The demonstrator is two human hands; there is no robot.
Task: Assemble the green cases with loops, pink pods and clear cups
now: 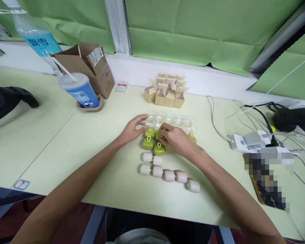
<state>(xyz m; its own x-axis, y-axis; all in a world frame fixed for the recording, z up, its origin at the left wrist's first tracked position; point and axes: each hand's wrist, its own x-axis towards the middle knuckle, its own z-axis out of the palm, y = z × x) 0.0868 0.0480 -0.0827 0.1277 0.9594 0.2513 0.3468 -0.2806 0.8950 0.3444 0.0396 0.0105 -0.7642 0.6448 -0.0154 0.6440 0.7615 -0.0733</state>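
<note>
My left hand [134,129] has its thumb and fingers spread, the fingertips at the left edge of the clear plastic containers [170,118] and the thumb by a small green case [149,132]. My right hand [177,138] reaches over the green group, fingers closed on a green case [158,135] that they partly cover. Several green cases with pale loops, such as one green case [159,149], lie around and partly under this hand. Nearer me, several whitish and pinkish barrel-shaped pieces [169,175] form two loose rows.
Small open cardboard boxes [169,98] stand behind the containers. At the left are a blue cup [82,95] with a straw, a brown carton [103,76], a water bottle [38,40] and a small white-red box [121,87]. A power strip [240,143] with cables lies right.
</note>
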